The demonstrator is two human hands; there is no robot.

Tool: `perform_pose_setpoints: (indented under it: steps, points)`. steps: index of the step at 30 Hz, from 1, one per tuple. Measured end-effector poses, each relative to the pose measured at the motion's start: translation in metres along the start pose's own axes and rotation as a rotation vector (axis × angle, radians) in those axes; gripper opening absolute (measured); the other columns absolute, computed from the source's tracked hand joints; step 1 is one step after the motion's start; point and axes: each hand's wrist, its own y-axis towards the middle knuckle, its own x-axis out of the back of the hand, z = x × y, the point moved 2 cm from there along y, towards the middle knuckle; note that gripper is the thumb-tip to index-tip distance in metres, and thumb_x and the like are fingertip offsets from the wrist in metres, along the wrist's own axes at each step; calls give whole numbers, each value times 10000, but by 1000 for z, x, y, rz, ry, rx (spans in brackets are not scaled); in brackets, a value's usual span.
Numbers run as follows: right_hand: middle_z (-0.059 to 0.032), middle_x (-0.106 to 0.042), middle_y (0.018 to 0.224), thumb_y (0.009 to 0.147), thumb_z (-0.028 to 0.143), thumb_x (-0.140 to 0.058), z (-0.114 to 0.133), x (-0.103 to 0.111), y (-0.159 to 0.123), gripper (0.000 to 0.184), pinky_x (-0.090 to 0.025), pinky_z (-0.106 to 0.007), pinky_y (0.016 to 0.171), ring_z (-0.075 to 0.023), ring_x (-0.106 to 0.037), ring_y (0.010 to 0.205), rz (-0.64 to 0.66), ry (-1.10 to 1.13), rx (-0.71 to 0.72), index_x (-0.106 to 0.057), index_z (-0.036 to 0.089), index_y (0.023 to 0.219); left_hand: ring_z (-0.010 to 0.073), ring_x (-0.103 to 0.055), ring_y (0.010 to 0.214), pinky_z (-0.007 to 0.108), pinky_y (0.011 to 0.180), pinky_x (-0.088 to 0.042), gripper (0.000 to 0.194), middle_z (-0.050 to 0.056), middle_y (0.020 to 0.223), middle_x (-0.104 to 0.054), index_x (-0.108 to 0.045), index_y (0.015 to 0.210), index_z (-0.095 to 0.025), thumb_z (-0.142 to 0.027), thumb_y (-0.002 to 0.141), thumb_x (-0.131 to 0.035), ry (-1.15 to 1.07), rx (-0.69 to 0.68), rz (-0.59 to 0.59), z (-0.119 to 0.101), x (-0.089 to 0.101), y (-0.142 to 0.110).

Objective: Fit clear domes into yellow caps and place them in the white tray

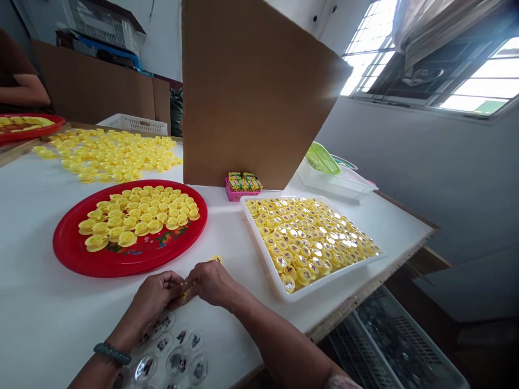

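Note:
My left hand point(156, 296), with a beaded bracelet on its wrist, meets my right hand point(213, 283) over the white table's near side. The fingers of both are closed on a small yellow plastic piece point(185, 294), mostly hidden by them. Just beyond my right knuckles lies another yellow round piece point(216, 259). Below my hands, clear round discs point(177, 361) with small printed pictures are spread out. Ahead to the left, a red oval tray point(68, 246) carries many yellow round pieces point(130, 222). On the right, a white tray point(267, 270) is filled with yellow rounds topped by shiny clear picture discs.
A cardboard sheet point(255, 92) stands upright behind a pink basket point(243, 195) of small packets. Loose yellow pieces point(117, 154) cover the far left. A green basket point(323, 158) sits at the back right. Crates point(389, 335) stand below the table edge. Another person's arm point(26, 92) shows far left.

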Motion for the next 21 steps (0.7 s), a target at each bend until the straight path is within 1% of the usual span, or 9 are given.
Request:
perform_pose_setpoints:
  steps: [4, 9, 13, 17, 19, 21]
  points:
    - [-10, -693, 816, 695, 179, -709, 3, 4, -4, 186, -441, -190, 640, -141, -637, 731, -18, 14, 7, -702, 211, 877, 147, -457, 475, 233, 453, -335, 333, -5, 532, -536, -597, 667, -153, -426, 542, -741, 2, -14, 12, -3, -1, -3]
    - [-15, -675, 788, 729, 193, -680, 10, 9, -10, 123, -443, -200, 680, -138, -628, 742, -46, -9, 85, -704, 203, 849, 147, -467, 491, 235, 464, -330, 364, 0, 581, -554, -608, 725, -146, -429, 558, -764, 9, -47, 33, -2, 4, -5]
    - [-23, -665, 770, 711, 232, -708, 11, 2, -9, 151, -441, -202, 638, -139, -620, 704, -58, -42, 44, -708, 189, 855, 140, -463, 496, 233, 479, -340, 380, -1, 580, -555, -603, 736, -139, -415, 550, -789, -9, -43, 17, -1, 8, -5]
    - [-27, -653, 740, 700, 212, -719, 10, -6, -7, 107, -429, -208, 610, -147, -615, 687, -71, -84, 7, -708, 175, 800, 139, -457, 482, 235, 471, -334, 395, -9, 549, -536, -571, 687, -140, -402, 508, -806, -66, -40, 34, -2, 7, -7]
    - [-25, -658, 754, 694, 243, -736, 9, -4, -7, 142, -431, -207, 615, -146, -615, 693, -55, -50, 34, -711, 183, 820, 136, -452, 474, 234, 469, -331, 396, -10, 540, -532, -566, 693, -138, -399, 511, -801, -74, -41, 33, -4, 6, -8]
    - [-31, -670, 817, 720, 297, -723, 6, 5, -8, 214, -441, -210, 654, -147, -617, 733, -60, 2, 77, -704, 192, 905, 134, -450, 476, 234, 472, -337, 403, -11, 541, -531, -569, 717, -135, -415, 528, -789, -69, -58, 19, -7, 5, -10]
